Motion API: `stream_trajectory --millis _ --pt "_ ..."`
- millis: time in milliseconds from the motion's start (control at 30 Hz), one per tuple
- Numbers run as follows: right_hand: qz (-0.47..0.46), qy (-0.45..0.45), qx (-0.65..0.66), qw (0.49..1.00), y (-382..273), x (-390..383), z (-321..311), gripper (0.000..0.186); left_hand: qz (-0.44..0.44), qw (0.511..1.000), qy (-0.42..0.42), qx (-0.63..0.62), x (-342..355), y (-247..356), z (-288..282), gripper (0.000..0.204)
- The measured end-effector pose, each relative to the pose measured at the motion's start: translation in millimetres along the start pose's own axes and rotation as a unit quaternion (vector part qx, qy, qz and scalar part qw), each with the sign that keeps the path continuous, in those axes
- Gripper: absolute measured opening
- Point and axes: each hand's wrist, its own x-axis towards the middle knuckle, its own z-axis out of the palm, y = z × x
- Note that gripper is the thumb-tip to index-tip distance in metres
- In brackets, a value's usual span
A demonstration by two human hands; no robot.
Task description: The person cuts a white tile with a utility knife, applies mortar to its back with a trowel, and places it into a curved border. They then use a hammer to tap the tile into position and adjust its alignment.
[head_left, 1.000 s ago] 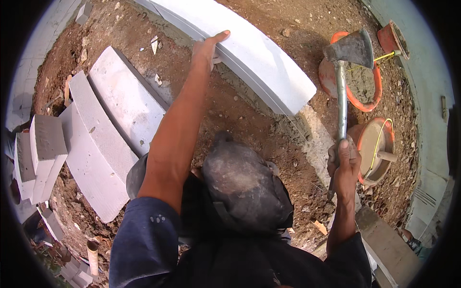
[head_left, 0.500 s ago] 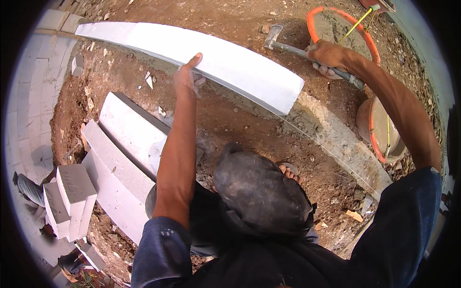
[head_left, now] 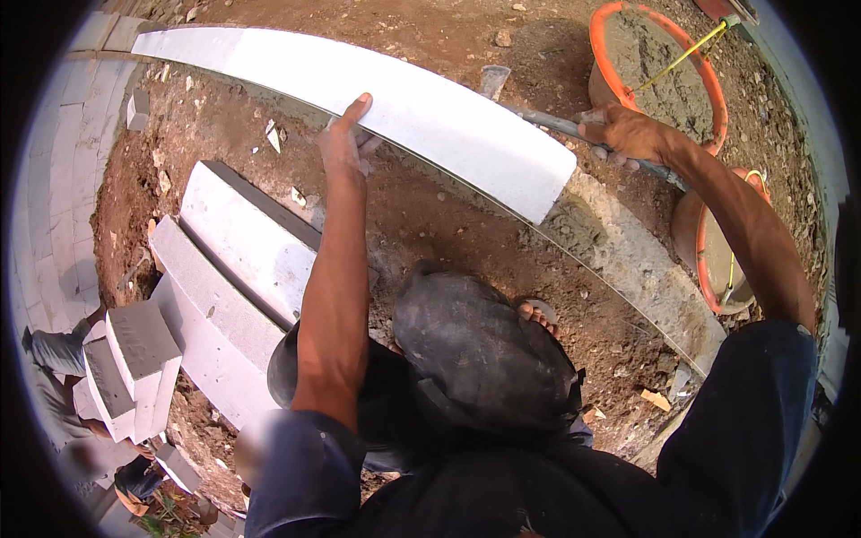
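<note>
The left hand [head_left: 344, 143] is being held against white blockwork [head_left: 439, 103] lying on a grey strip [head_left: 628, 247], its grip hard to tell; by the right hand [head_left: 621, 134], a hatchet [head_left: 549, 121] is being grasped near an orange-rimmed bucket [head_left: 601, 54].

Right hand [head_left: 617, 134], earlier beside lower bucket [head_left: 689, 235], now farther out; hatchet [head_left: 549, 120] swung over to far edge of white block [head_left: 404, 108].

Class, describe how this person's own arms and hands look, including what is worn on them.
The left sleeve and right sleeve are dark navy and short, leaving the forearms bare. The left hand and right hand wear no gloves; what looks like pale dust marks the left.
</note>
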Motion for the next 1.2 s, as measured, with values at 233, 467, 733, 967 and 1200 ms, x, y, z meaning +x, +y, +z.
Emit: stream_trajectory --millis 233,467,733,967,1200 --pt "0.027 0.029 0.022 0.999 13 -6 7 0.043 0.012 1.0 0.01 -0.013 -3 -1 10 0.071" --pt "0.01 0.025 -0.03 0.999 2 0 11 0.045 0.008 0.999 0.016 -0.027 -17 6 15 0.069" --pt "-0.01 0.055 0.011 0.998 19 13 11 0.048 0.003 0.999 0.012 -0.036 -19 1 19 0.072" --pt "-0.014 0.008 -0.046 0.999 0 19 8 0.042 0.016 0.999 0.007 -0.05 -18 2 8 0.071" --pt "-0.127 0.117 0.02 0.985 -31 68 6 0.034 0.005 0.996 0.029 -0.084 -26 0 24 0.094"
